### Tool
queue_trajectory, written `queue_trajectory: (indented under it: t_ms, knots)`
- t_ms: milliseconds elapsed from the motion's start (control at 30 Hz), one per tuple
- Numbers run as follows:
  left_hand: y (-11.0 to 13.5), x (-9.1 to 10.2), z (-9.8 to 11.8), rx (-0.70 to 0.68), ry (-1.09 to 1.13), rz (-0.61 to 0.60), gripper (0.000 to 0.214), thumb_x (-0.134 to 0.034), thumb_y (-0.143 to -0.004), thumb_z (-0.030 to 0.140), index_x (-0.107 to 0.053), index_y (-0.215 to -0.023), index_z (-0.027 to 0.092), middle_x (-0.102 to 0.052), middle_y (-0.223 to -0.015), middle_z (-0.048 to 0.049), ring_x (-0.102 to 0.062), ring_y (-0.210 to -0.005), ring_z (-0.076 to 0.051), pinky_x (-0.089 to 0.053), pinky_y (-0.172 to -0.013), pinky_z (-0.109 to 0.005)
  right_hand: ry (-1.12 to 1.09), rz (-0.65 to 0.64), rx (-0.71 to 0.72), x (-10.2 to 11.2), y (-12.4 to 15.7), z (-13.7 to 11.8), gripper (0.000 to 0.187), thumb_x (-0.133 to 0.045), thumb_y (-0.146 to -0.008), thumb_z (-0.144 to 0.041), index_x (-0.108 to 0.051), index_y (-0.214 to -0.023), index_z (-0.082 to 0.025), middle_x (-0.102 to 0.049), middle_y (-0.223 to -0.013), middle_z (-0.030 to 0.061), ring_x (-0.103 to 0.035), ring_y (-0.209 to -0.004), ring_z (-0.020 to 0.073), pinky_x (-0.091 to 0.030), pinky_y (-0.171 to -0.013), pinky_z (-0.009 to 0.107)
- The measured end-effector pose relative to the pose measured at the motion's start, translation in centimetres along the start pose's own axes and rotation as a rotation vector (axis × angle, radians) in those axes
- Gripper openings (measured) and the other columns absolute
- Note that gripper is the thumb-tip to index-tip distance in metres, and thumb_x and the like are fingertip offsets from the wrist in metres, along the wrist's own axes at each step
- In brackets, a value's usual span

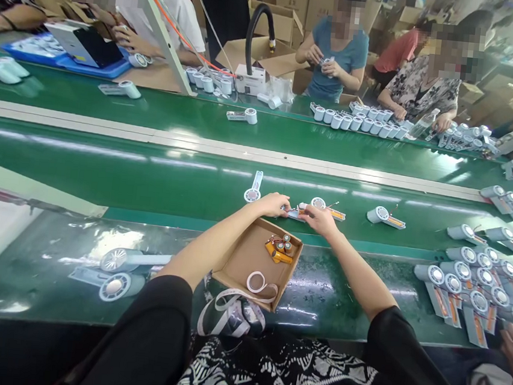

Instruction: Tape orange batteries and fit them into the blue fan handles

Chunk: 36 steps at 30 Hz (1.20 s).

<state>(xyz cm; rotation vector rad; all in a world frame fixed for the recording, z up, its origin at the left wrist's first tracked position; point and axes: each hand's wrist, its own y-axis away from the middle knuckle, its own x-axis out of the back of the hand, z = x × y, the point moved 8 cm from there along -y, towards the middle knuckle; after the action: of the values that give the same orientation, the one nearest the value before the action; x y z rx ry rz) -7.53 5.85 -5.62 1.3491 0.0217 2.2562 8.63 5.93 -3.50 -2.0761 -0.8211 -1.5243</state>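
A: Quick one. Where was the pale handle [294, 214]?
B: Between the left hand [276, 204] and right hand [323, 220], over the green belt [184, 191]. Couldn't tell if it touched the belt.

A: Direction from the fingers?
B: Three o'clock from the left fingers, nine o'clock from the right. Long axis ran roughly nine to three, across the wearer.

A: Nearer hand?
B: Neither, clearly. Left was at one end, right at the other.

A: Finger state?
B: Left narrow, pinched on the handle's end. Right bunched close to a small white bit; couldn't tell what they gripped, if anything.

A: Neighbours?
B: One fan [318, 203] just beyond the right hand, about eleven o'clock from it, its handle toward four. Another fan [252, 195] near the left hand, ten o'clock, handle toward twelve.

A: Nearer the wearer?
B: Cardboard box [243, 261] on the bench [357, 281], six o'clock from the handle; orange batteries [278, 254] and a tape ring [249, 282] inside. Done.
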Motion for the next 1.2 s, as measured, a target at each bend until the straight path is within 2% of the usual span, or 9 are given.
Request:
queue_trajectory:
  t_ms: [333,500,600,667,800,900,1033,1100,1200]
  knots:
    - [-0.2,0.2,0.9,0.115,0.11,0.136,0.025,-0.037,-0.11,0.028,-0.058,-0.122,0.018,-0.078,-0.114,-0.0131,-0.073,-0.102,-0.026,-0.051,-0.089,-0.033,0.261,-0.304,0.14,-0.6,-0.4,-3.3,0.039,-0.046,-0.111,-0.04,-0.068,-0.14,-0.026,-0.079,-0.117,0.0122,-0.074,-0.103,0.025,-0.049,-0.083,0.03]
    - [0.6,2.8,3.1,0.15,0.103,0.238,0.026,-0.049,-0.105,0.023,-0.057,-0.127,0.012,-0.075,-0.118,-0.0192,-0.069,-0.112,-0.03,-0.05,-0.099,-0.039,0.352,-0.369,0.115,-0.2,-0.7,-4.5,0.039,-0.048,-0.109,-0.042,-0.072,-0.133,-0.022,-0.078,-0.117,0.016,-0.071,-0.108,0.03,-0.052,-0.088,0.036]
    - [4.8,4.0,6.4,0.038,0.088,0.348,0.032,-0.056,-0.103,0.028,-0.059,-0.132,0.014,-0.069,-0.136,-0.0178,-0.059,-0.132,-0.03,-0.043,-0.112,-0.04,0.322,-0.355,0.103,0.2,-1.1,-4.4,0.036,-0.048,-0.109,-0.036,-0.075,-0.126,-0.019,-0.075,-0.125,0.0193,-0.066,-0.118,0.0309,-0.052,-0.096,0.039]
    - [9.5,3.2,8.2,-0.042,0.079,0.388,0.026,-0.054,-0.106,0.037,-0.067,-0.117,0.018,-0.073,-0.123,-0.0122,-0.064,-0.119,-0.028,-0.046,-0.105,-0.037,0.275,-0.332,0.086,0.4,-1.2,-4.2,0.032,-0.051,-0.109,-0.034,-0.075,-0.122,-0.017,-0.072,-0.13,0.0197,-0.065,-0.121,0.0297,-0.052,-0.101,0.039]
    - [18.0,-2.9,7.3,0.103,-0.027,0.179,0.036,-0.057,-0.104,0.046,-0.07,-0.082,0.02,-0.076,-0.091,-0.0084,-0.07,-0.089,-0.025,-0.05,-0.082,-0.035,0.151,-0.265,0.038,0.8,-0.7,-4.2,0.035,-0.065,-0.105,-0.041,-0.069,-0.13,-0.017,-0.068,-0.136,0.0128,-0.067,-0.119,0.0265,-0.057,-0.103,0.047]
    - [20.0,-6.5,6.3,0.142,-0.107,0.009,0.017,-0.071,-0.093,0.036,-0.074,-0.087,0.021,-0.077,-0.103,-0.01,-0.072,-0.101,-0.029,-0.052,-0.084,-0.035,0.047,-0.204,0.008,1.6,0.0,-5.0,0.041,-0.07,-0.103,-0.042,-0.065,-0.136,-0.018,-0.066,-0.138,0.0114,-0.069,-0.118,0.0265,-0.061,-0.1,0.049]
    - [19.6,-6.4,6.4,0.14,-0.101,-0.014,0.011,-0.064,-0.091,0.019,-0.075,-0.094,0.022,-0.078,-0.108,-0.0091,-0.075,-0.102,-0.027,-0.053,-0.081,-0.033,-0.09,-0.118,-0.037,4.2,1.2,-6.1,0.042,-0.07,-0.103,-0.041,-0.065,-0.136,-0.016,-0.067,-0.136,0.0119,-0.069,-0.117,0.0265,-0.061,-0.099,0.048]
    - [20.5,-5.1,6.4,0.18,-0.074,0.084,0.022,-0.052,-0.099,0.02,-0.073,-0.105,0.021,-0.078,-0.108,-0.0106,-0.075,-0.099,-0.027,-0.055,-0.081,-0.035,-0.136,-0.081,-0.056,5.2,2.8,-7.0,0.041,-0.066,-0.105,-0.046,-0.067,-0.132,-0.016,-0.07,-0.131,0.0126,-0.071,-0.113,0.0258,-0.061,-0.097,0.045]
    - [23.9,-2.3,6.6,0.196,0.099,0.489,0.029,-0.043,-0.105,0.027,-0.069,-0.118,0.022,-0.079,-0.11,-0.0083,-0.075,-0.098,-0.025,-0.058,-0.087,-0.035,-0.401,-0.067,-0.059,4.5,6.4,-9.8,0.052,-0.047,-0.109,-0.06,-0.068,-0.131,-0.018,-0.076,-0.125,0.0131,-0.075,-0.09,0.0204,-0.061,-0.082,0.034]
